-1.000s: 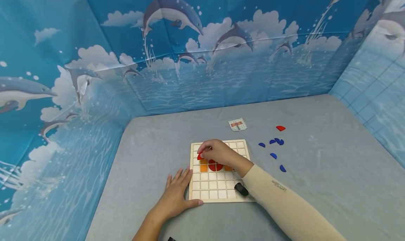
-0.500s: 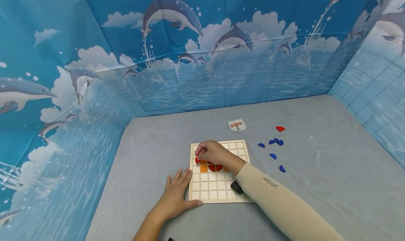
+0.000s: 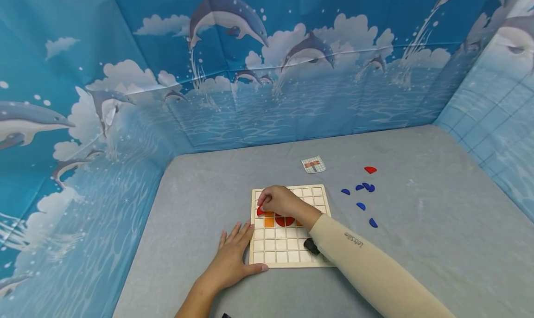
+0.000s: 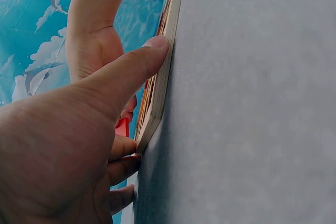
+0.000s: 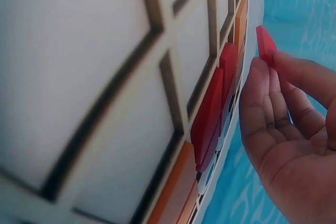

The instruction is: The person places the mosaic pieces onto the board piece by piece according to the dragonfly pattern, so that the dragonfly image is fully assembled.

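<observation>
The right hand (image 3: 280, 201) pinched a red wedge (image 5: 265, 44) over a wooden grid board (image 3: 281, 233). The left hand (image 3: 231, 257), fingers spread, touched the board.

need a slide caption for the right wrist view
Right hand pinching a red piece over a wooden grid board with red tiles and orange tiles.

the pale square gridded board (image 3: 281, 244) is smooth matt wood, the red wedge-shaped piece (image 5: 265, 44) smooth, the grey table covering (image 3: 208, 188) matt cloth, and the blue dolphin-printed curtain (image 3: 167, 109) faintly glossy fabric.
</observation>
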Tool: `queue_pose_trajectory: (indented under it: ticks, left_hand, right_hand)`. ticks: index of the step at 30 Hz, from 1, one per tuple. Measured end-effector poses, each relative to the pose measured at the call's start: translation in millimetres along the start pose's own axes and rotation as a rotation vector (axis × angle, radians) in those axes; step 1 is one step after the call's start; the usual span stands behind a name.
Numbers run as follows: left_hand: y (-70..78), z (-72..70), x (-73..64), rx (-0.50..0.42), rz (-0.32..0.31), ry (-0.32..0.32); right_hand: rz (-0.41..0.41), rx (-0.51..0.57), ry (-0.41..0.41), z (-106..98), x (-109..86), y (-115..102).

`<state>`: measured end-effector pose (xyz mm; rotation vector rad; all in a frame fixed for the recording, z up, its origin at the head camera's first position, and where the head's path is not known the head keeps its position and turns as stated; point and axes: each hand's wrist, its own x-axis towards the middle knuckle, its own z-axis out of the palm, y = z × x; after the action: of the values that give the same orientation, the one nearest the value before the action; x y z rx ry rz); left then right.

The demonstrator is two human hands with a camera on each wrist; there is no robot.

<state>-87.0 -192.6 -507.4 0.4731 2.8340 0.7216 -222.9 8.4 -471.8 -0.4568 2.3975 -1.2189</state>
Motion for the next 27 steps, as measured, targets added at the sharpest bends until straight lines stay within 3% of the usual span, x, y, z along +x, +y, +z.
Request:
queue_pose_trajectory:
  ticks: [27]
  left_hand:
    - [-0.4,-0.2,-0.3,-0.007,-0.008,-0.014]
  right_hand:
    - [-0.079,-0.186,0.044,11.0,1.3,-0.9]
